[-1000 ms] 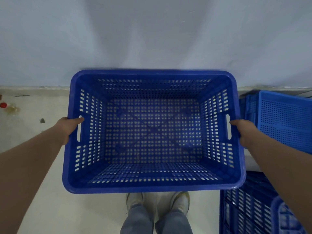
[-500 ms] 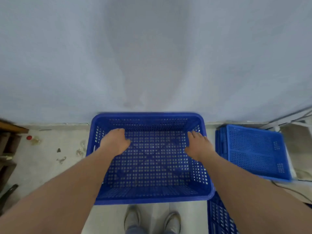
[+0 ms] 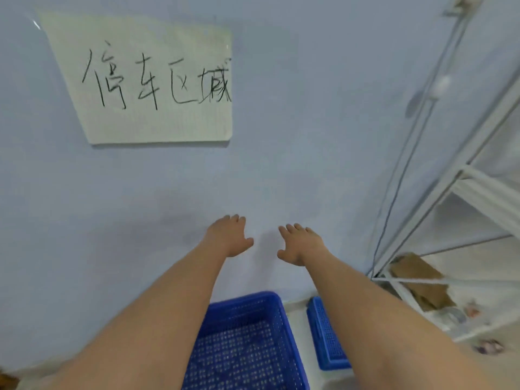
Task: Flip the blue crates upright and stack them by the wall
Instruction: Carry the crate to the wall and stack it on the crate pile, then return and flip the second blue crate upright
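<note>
An upright blue crate (image 3: 247, 342) stands on the floor against the pale wall, low in the head view, partly hidden by my forearms. To its right a second blue crate (image 3: 326, 342) lies upside down on the floor. My left hand (image 3: 228, 235) and my right hand (image 3: 298, 243) are raised in front of the wall, well above the crates, fingers spread and holding nothing.
A paper sign (image 3: 152, 80) with handwritten characters hangs on the wall at upper left. A white metal shelf rack (image 3: 461, 175) stands at the right with a brown cardboard piece (image 3: 419, 280) and small items on it. Cables (image 3: 402, 175) run down the wall beside it.
My hands have lifted off the upright crate, which stays on the floor by the wall. The view has tilted upward, so the sign and rack now show.
</note>
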